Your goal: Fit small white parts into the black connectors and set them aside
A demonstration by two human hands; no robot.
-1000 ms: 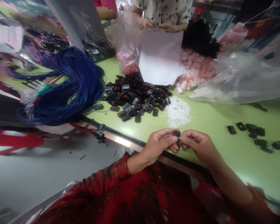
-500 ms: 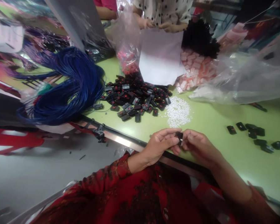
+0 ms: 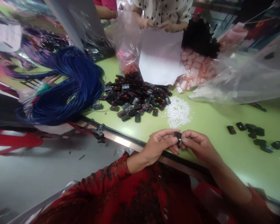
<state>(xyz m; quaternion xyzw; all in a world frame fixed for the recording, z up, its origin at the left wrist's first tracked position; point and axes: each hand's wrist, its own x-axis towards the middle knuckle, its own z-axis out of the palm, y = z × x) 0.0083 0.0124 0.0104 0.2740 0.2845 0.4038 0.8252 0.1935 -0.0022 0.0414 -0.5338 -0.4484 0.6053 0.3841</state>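
Observation:
My left hand (image 3: 160, 143) pinches a small black plastic connector housing (image 3: 178, 137) with a bit of red on it, just above the table's near edge. On its right side, my right hand (image 3: 196, 143) has thumb and forefinger pressed together against the housing. A tiny white spot shows on the housing near those fingertips; whether they grip a piece of their own is hidden. Just beyond both hands lies a spread of tiny white pieces (image 3: 178, 110). Behind and to the left is a heap of similar black connector housings (image 3: 136, 99), several with red parts.
A thick bundle of blue wires (image 3: 72, 84) lies at left. Several black housings (image 3: 252, 129) sit apart at right. Behind are a white sheet (image 3: 161, 57), a bag of pinkish parts (image 3: 198, 68) and clear plastic (image 3: 242, 81). Across the table are other people's hands (image 3: 166, 26).
My right fingertips have closed in on the housing's right side. The housing has turned and shifted slightly left in my left hand. The rest looks unchanged.

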